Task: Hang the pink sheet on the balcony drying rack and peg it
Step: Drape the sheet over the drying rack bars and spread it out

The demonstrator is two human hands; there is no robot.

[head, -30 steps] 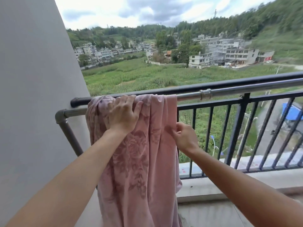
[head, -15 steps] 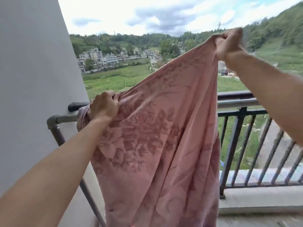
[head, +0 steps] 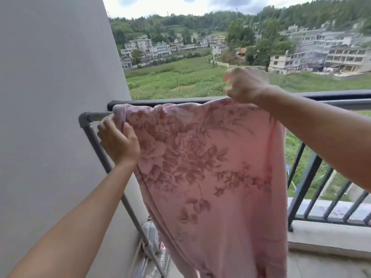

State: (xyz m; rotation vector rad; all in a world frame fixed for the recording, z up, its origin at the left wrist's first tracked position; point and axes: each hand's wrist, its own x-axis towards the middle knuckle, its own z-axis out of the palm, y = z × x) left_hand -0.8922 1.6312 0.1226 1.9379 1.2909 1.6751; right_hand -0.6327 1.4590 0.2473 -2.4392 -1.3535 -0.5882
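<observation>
Head view is taking in a plain grey wall [head: 50,117] filling the left side. Against it the grey metal pipe drying rack [head: 88,125] is standing, its elbow joint at the top left corner and its leg slanting down to the balcony floor [head: 321,265]. A clear plastic bottle [head: 149,231] is sitting on the floor by the foot of that leg.

The left hand [head: 118,141] is closing on the left edge of the pink floral-patterned sheet [head: 200,167], pinching a fold of cloth just below the rack's top bar near its left end. The sheet is draping over the bar and hanging down wide towards the floor, its top edge running along the left part of the rack.

Further right, the right hand [head: 245,85] is hovering above the sheet's upper right corner, blurred by motion, fingers loosely curled; whether it is gripping any cloth cannot be told.

Behind the rack the black metal balcony railing [head: 307,177] is running to the right edge, standing on a concrete kerb [head: 331,237].
</observation>
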